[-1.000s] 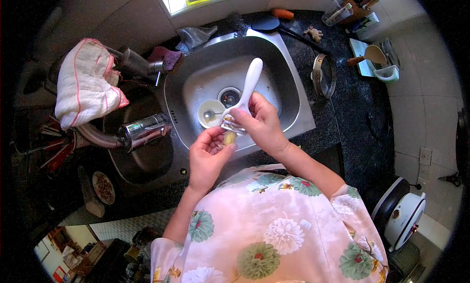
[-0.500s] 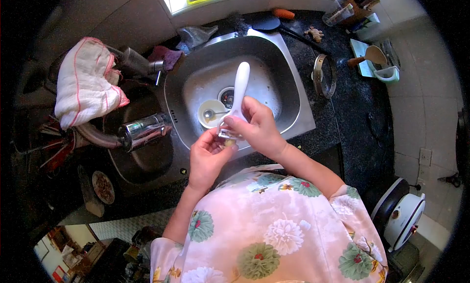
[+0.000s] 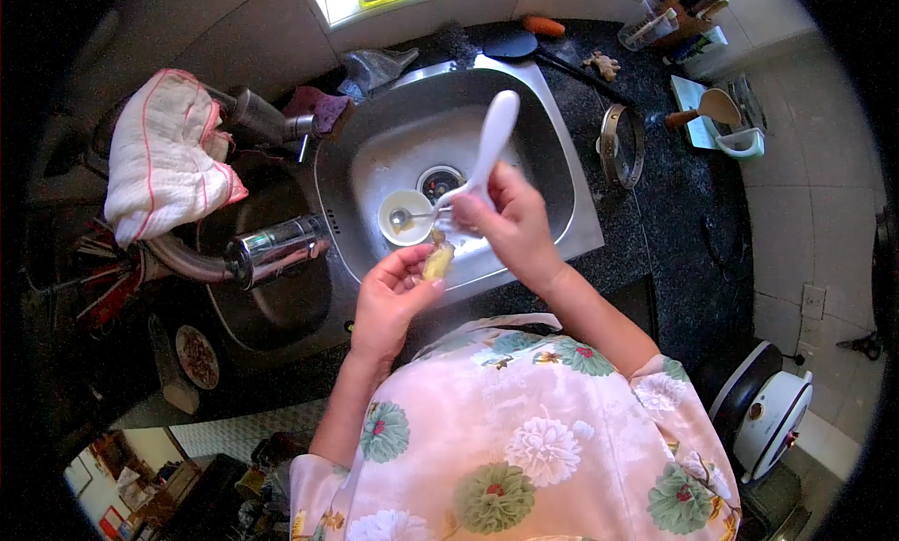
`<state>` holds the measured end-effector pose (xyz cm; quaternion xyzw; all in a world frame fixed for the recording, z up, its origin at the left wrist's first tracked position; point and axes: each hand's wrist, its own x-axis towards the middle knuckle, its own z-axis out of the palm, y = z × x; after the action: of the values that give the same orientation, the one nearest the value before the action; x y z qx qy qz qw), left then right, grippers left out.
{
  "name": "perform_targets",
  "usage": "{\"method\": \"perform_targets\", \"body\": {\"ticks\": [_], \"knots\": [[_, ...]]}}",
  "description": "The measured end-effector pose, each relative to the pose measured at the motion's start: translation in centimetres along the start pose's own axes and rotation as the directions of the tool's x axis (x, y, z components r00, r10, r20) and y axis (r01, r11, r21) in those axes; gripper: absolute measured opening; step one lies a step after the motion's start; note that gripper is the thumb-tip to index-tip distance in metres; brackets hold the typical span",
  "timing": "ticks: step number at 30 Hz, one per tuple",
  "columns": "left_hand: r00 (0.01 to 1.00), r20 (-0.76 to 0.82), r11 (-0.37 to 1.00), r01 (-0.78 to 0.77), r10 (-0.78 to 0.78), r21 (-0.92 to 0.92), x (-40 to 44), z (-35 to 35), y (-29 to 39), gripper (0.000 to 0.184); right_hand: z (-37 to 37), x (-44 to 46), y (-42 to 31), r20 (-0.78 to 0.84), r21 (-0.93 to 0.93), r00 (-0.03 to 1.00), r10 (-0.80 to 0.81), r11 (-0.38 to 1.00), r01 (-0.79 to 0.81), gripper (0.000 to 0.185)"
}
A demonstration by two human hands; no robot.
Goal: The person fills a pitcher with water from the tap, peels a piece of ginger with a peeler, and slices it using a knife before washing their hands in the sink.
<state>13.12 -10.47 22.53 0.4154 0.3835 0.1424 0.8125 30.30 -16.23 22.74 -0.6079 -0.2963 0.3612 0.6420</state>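
Head view: left hand (image 3: 386,293) is clamped on a ginger piece (image 3: 437,263), thumb against fingertips, above the sink's (image 3: 554,166) near edge. Right hand (image 3: 520,230) is wrapped round a white peeler (image 3: 499,129), handle tilted up, head blurred near the ginger's top; can't tell if the blade touches. White bowl (image 3: 388,230) with 1 spoon (image 3: 398,217) sits in the sink behind.

Handling, judged: ginger is light, firm, not fragile; bare yellow flesh probably damp and slippery, brownish end likely grippier. Best hold: pinch low on the sides, fingertips clear of the blade. Peeler looks light, stiff, smooth; take it by the handle.
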Motion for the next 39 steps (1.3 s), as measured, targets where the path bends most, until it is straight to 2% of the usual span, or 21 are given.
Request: {"method": "perform_targets", "body": {"ticks": [3,6,9,10,13,14,18,23,29,32,34,39], "knots": [[1.0,0.02,0.998,0.001,0.001,-0.056,0.1,-0.5,-0.3,0.041,-1.0,0.4,-0.8,-0.003,0.066,0.999,0.036,0.997,-0.036,0.015],[1.0,0.014,0.994,-0.023,0.024,-0.103,0.5,-0.4,-0.5,0.043,-0.8,0.2,-0.8,0.001,0.213,0.987,0.163,0.964,-0.16,0.016],[0.995,-0.031,0.996,-0.091,0.091,0.017,0.7,0.1,-0.8,0.044,0.7,-1.0,0.5,0.074,0.124,0.99,0.122,0.984,-0.131,0.018],[0.996,-0.037,0.996,-0.085,0.086,0.008,0.6,0.4,-0.6,0.043,1.1,-1.3,0.2,0.105,0.095,0.984,0.142,0.984,-0.152,0.018],[0.995,-0.055,0.996,-0.085,0.086,0.019,0.1,1.0,0.2,0.042,1.3,-1.5,1.2,0.112,0.082,0.988,0.103,0.99,-0.113,0.017],[0.994,-0.053,0.995,-0.093,0.095,0.048,0.0,1.0,0.2,0.041,1.1,-1.5,1.6,0.105,-0.011,0.991,0.082,0.997,-0.082,0.017],[0.993,-0.04,0.989,-0.11,0.114,0.102,0.1,0.6,-0.3,0.039,1.1,-1.2,1.4,0.059,-0.11,0.998,-0.003,0.994,0.009,0.018],[0.995,-0.028,0.99,-0.09,0.094,0.105,0.0,0.6,-0.2,0.04,0.4,-1.0,0.9,0.092,-0.349,0.99,-0.108,0.928,0.134,0.021],[0.998,-0.035,0.997,-0.05,0.052,0.054,0.1,0.2,-0.4,0.04,0.1,-0.8,0.1,0.112,-0.382,0.989,-0.098,0.915,0.134,0.022],[1.0,-0.002,1.0,-0.026,0.026,-0.007,0.2,-0.3,-0.5,0.041,-0.2,-0.7,1.4,0.051,-0.224,0.993,-0.109,0.967,0.118,0.02],[1.0,0.027,0.996,0.007,-0.005,-0.084,0.3,-0.7,-0.7,0.042,-0.5,-0.3,1.0,-0.045,-0.027,0.999,-0.027,0.999,0.025,0.02],[0.982,0.16,0.925,0.147,-0.095,-0.349,0.9,-1.4,-1.4,0.041,-1.2,0.0,0.7,-0.099,0.406,0.971,0.217,0.9,-0.159,0.019]]}}
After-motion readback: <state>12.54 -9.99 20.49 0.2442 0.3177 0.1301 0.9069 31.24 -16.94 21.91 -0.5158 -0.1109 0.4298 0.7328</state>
